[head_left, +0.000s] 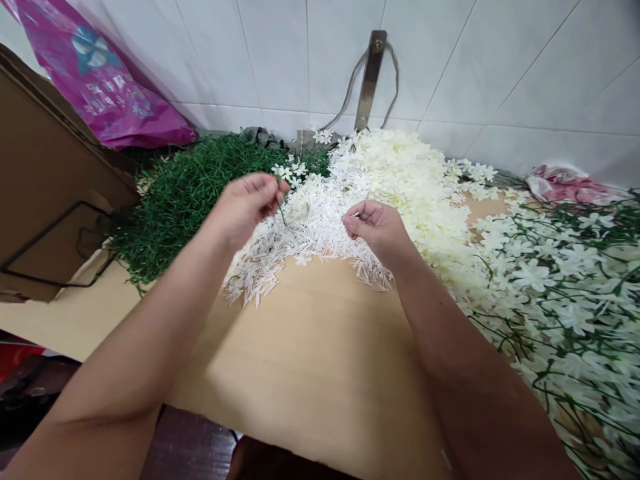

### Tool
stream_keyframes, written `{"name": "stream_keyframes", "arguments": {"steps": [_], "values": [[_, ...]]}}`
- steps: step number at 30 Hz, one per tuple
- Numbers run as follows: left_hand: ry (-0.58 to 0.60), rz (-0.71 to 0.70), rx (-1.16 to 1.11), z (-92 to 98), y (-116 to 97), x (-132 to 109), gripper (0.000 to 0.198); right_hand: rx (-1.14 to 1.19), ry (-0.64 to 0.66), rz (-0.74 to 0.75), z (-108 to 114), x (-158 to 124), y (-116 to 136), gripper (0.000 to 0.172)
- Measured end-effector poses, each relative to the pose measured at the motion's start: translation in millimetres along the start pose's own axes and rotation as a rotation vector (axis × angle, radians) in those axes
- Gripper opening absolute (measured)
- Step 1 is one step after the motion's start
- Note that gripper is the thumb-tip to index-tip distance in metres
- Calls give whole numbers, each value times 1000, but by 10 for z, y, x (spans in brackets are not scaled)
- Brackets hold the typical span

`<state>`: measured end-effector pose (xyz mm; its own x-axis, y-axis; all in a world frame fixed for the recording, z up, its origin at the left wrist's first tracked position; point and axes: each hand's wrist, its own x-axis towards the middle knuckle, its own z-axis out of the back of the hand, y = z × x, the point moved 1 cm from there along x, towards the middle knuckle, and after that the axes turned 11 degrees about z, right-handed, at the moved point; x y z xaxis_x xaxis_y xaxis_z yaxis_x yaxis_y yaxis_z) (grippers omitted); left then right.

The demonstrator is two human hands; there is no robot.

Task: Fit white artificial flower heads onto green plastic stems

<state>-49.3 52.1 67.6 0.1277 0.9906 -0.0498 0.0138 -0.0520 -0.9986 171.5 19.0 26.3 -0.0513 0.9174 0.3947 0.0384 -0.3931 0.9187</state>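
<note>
My left hand is closed in a pinch on a thin green stem topped with small white flowers. It hovers above a heap of white plastic stamen pieces. My right hand is closed too, its fingertips pinching a tiny white piece over the same heap. Behind the hands lies a mound of cream petals, and to the left a pile of bare green stems. All of it rests on a light wooden table.
Finished green sprays with white flowers cover the table's right side. A cardboard box stands at the left, with a magenta plastic bag behind it. White wall tiles and a metal bracket close the back. A pink cloth lies far right.
</note>
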Motion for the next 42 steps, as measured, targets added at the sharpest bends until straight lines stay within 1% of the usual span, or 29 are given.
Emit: {"name": "stream_keyframes", "arguments": {"steps": [2, 4, 6, 8, 12, 16, 20, 26, 29, 32, 35, 39, 42], "values": [[117, 186, 43, -186, 239, -221, 19, 52, 27, 6, -35, -10, 2, 32], [209, 281, 96, -325, 429, -391, 25, 88, 86, -18, -99, -29, -28, 34], [283, 328, 156, -405, 555, -486, 28, 106, 149, -65, -164, -57, -76, 34], [305, 336, 179, -431, 629, -505, 30, 120, 185, -109, -197, -88, -123, 34], [271, 354, 141, -400, 721, -433, 31, 135, 196, -161, -161, -138, -190, 37], [318, 338, 152, -371, 769, -387, 29, 137, 200, -186, -134, -173, -236, 41], [370, 299, 184, -376, 756, -391, 28, 134, 182, -213, -170, -196, -261, 45], [342, 344, 161, -403, 717, -400, 31, 147, 155, -198, -174, -202, -231, 47], [326, 365, 163, -401, 717, -404, 31, 81, 180, -169, -159, -200, -220, 44], [339, 378, 142, -395, 738, -395, 30, -43, 219, -134, -164, -199, -214, 35], [355, 375, 96, -390, 764, -383, 30, -113, 220, -93, -179, -194, -210, 28], [381, 353, 57, -383, 772, -376, 34, -158, 216, -42, -195, -186, -199, 27], [387, 342, 76, -374, 766, -370, 35, -182, 214, -30, -199, -188, -180, 28]]}}
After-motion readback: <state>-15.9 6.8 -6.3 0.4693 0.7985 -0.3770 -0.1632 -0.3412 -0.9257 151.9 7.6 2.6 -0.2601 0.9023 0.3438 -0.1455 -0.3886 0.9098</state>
